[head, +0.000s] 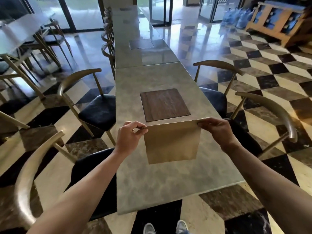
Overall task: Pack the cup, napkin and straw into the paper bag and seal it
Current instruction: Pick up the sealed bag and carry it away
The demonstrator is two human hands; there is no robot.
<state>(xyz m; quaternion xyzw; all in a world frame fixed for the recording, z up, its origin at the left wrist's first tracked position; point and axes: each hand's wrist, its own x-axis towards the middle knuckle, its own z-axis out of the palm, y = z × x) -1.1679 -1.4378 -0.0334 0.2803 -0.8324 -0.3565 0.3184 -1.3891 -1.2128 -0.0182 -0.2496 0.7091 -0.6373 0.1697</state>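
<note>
Our left hand [129, 135] pinches the top left corner of the paper bag [171, 142] between thumb and curled fingers, and our right hand [215, 130] pinches the top right corner the same way, so the bag's upper edge is pulled taut between the two. The bag hangs flat and brown from that edge, its lower edge reaching down to the table [162, 179]; whether it touches the tabletop we cannot tell. It sits near the close end of the long grey marbled table, just in front of a dark wooden inset panel [164, 104] set into the top. Both our forearms reach in from the bottom corners. Curved-back chairs with dark seats stand on either side: one at the left [94, 105], one at the right [216, 98]. Below the table's edge we see our grey shoes [166, 228] on a checkered floor [263, 61]. Blue water jugs [236, 17] stand far off at the upper right.
</note>
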